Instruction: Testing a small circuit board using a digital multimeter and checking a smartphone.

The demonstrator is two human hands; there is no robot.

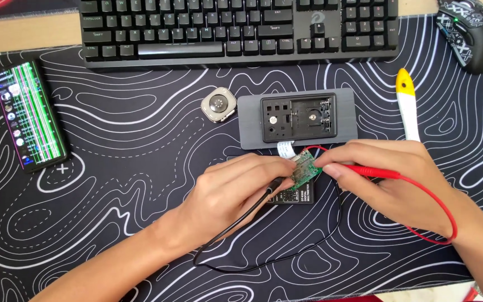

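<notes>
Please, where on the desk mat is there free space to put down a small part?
Bare mat lies between the phone and the left hand, and right of the white tool. It is crowded around the circuit board, the grey housing and the right hand.

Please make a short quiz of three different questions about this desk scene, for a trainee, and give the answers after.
1. True or false: the right hand holds the black probe.
2. Multiple choice: what lies at the left side of the desk mat? A) a phone with a striped, glitching screen B) a mouse C) a screwdriver
3. Fill in: both probes meet at the small green ______.

Key
1. False. The right hand holds the red probe; the left hand holds the black probe.
2. A, the phone.
3. Circuit board, just below the grey opened device.
</notes>
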